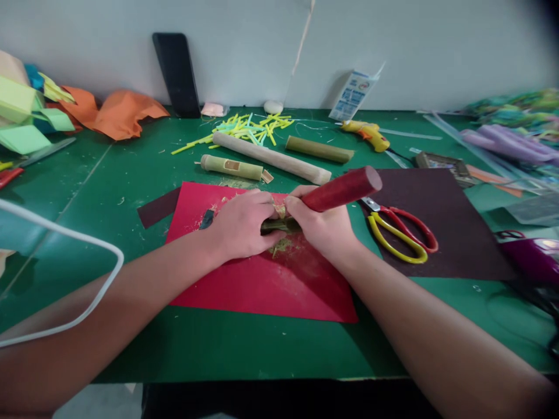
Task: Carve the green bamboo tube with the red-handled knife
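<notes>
My left hand [247, 224] is closed around a short dark green bamboo tube [286, 225], pressing it down over the red sheet [244, 288]. My right hand [325, 224] grips a tool with a thick round red handle [345, 189], which slants up to the right. The tool's working end is hidden by my fingers at the bamboo, so its kind does not show. Pale shavings [282, 247] lie on the sheet around the tube. Both hands are close together, with the fingertips nearly meeting over the bamboo.
Red-and-yellow-handled scissors [404, 233] lie on a dark brown sheet [458, 233] at right. Behind my hands are a notched bamboo piece [244, 168], a pale stick [271, 156], another bamboo tube [318, 149] and a yellow glue gun [367, 135]. A white cable [105, 247] arcs above my left forearm.
</notes>
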`<state>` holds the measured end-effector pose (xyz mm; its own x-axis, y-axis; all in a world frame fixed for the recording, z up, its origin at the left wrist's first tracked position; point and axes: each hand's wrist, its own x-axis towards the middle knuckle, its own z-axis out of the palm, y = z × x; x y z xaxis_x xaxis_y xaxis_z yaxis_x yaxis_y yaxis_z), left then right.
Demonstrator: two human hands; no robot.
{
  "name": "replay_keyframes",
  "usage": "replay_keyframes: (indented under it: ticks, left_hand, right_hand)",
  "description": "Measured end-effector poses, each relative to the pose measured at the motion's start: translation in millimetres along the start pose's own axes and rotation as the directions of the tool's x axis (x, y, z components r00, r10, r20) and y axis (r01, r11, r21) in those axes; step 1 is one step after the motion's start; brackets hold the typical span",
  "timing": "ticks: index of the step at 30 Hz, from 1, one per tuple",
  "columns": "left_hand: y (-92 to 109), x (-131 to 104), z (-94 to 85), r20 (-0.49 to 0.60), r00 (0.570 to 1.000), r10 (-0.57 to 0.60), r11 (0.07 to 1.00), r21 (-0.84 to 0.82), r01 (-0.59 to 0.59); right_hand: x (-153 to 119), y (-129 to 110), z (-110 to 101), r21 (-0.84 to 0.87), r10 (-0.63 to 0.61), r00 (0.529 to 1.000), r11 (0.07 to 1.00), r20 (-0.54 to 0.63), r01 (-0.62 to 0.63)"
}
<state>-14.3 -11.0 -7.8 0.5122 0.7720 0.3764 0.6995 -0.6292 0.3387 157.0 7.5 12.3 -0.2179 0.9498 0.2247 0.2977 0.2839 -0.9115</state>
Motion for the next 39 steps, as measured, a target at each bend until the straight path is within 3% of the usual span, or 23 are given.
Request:
replay_keyframes:
  ticks: [14, 22, 31, 35, 39]
  left_hand:
    - [1.9, 0.2, -2.4, 0.023, 1.0, -0.013, 1.0, -0.011, 0.013]
    - [-2.2, 0.7, -2.9, 0.049, 0.999, 0.005, 0.998, -0.059, -0.002]
    - [-1.8, 3.5, -2.6, 0.05, 0.998, -0.037, 0.998, -0.054, 0.04]
    - [-1.3, 3.3, -2.8, 0.047, 0.997, -0.056, 0.998, -0.037, 0.058]
    - [-0.6, 2.4, -1.9, 0.042, 0.998, -0.046, 0.998, -0.039, 0.048]
  right_hand:
    - [-0.4, -0.3, 0.4, -0.013, 0.014, 1.0, 1.0, -0.002, -0.014]
    - [-0.3, -0.6, 0.8, -0.016, -0.025, 0.997, 1.0, 0.07, 0.026]
    - [0.1, -2.3, -2.2, 0.036, 0.041, 0.999, 0.998, 0.024, -0.042]
    - [1.1, 0.0, -2.3, 0.032, 0.029, 0.999, 0.999, -0.023, -0.028]
    - [2.0, 1.0, -1.3, 0.009, -0.008, 1.0, 1.0, 0.001, 0.008]
